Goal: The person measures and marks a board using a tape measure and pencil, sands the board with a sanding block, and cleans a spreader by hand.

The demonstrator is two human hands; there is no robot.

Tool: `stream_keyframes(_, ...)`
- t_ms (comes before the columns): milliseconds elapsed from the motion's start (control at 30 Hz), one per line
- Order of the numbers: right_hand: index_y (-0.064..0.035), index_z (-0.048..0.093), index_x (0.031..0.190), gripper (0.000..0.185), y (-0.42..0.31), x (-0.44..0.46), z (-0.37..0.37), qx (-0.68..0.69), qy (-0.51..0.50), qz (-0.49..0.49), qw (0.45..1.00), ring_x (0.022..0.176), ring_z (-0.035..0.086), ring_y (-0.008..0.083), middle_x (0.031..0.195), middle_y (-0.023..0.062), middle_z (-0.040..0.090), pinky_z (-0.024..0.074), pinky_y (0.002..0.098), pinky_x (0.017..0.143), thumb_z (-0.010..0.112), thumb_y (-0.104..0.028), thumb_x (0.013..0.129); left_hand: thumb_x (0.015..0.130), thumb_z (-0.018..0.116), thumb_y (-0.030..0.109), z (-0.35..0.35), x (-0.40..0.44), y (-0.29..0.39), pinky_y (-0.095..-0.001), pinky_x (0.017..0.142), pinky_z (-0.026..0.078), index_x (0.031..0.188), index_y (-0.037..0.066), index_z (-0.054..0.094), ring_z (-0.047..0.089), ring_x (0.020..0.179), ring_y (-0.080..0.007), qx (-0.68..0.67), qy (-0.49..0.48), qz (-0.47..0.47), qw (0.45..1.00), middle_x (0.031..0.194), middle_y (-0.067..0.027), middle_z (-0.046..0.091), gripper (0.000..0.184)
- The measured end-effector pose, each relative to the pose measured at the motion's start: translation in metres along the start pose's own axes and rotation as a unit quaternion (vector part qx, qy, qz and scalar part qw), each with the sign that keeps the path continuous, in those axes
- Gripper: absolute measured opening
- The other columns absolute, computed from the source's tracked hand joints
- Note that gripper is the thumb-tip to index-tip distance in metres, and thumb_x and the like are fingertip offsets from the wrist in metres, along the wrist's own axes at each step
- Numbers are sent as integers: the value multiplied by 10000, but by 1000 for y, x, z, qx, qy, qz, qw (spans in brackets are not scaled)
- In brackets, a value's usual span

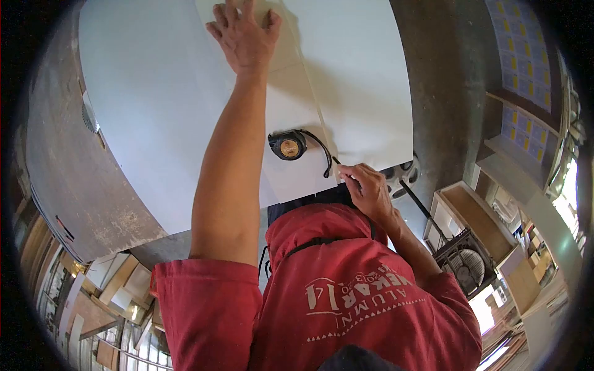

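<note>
Fingers (220, 12) of the left hand (246, 43) are spread at the top of the frame, with the palm turned down over a pale strip (288, 93); how firmly it is pressed cannot be told. Nearer the centre, a thin dark pencil-like stick (336, 161) is pinched in the right hand (369, 188), close to the lower edge of a broad white panel (154, 93). Its tip is pointed toward the upper left, beside a long straight seam by which the strip is bordered on its right.

Between the left forearm and the right hand, a black tape measure (289, 146) with a round gold-brown label is set on the strip, and its black strap (320, 148) is curved rightward and down, ending near the stick. The panel is backed at the left by a grey tabletop (133, 216), where a toothed saw blade (90, 116) is partly exposed. The bottom of the frame is filled by a red shirt (346, 272) printed with white lettering. A fan (466, 269) is seen at the lower right, and yellow-marked printed sheets (525, 55) are shown at the upper right.
</note>
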State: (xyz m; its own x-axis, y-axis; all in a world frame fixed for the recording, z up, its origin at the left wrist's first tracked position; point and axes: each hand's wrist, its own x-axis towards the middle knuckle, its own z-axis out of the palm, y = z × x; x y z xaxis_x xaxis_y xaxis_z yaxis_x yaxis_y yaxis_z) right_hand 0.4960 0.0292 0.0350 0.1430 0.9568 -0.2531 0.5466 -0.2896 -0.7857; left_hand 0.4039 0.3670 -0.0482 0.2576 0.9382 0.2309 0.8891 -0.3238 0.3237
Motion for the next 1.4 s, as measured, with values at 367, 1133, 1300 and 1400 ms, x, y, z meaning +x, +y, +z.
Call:
stream_keyframes(367, -28, 689, 1013, 173, -7, -43, -33, -61, -106, 24, 992, 718, 674, 259, 810, 110, 704, 526, 357, 671, 638, -26, 848, 919, 622, 321, -6, -2, 6, -550, 1177, 219, 1347, 77, 511, 303, 1403, -349, 18, -7, -1, 1000, 1479, -162, 386, 505)
stream_keyframes(1133, -10, 661, 898, 222, -133, 416, 53, -129, -331, -231, 906, 655, 598, 215, 685, 90, 629, 479, 337, 649, 567, -209, 881, 744, 731, 199, 5, -2, -10, -353, 825, 469, 974, 104, 648, 569, 983, -252, -187, -62, -124, 973, 916, -62, 644, 262)
stream_keyframes(1300, -6, 656, 893, 198, -137, 433, 56, -164, -384, -278, 865, 633, 593, 219, 691, 102, 630, 486, 359, 626, 556, -176, 875, 805, 685, 252, -9, 4, -10, -439, 981, 417, 1126, 95, 615, 595, 1022, -294, -200, -92, -123, 968, 968, -76, 681, 364)
stream_keyframes(1400, -8, 654, 893, 174, -142, 454, 53, -182, -378, -260, 870, 647, 607, 243, 715, 121, 647, 497, 375, 642, 570, -156, 855, 816, 679, 263, -7, 7, -10, -464, 1066, 371, 1215, 85, 587, 518, 1186, -326, -135, -13, -57, 989, 1193, -127, 608, 447)
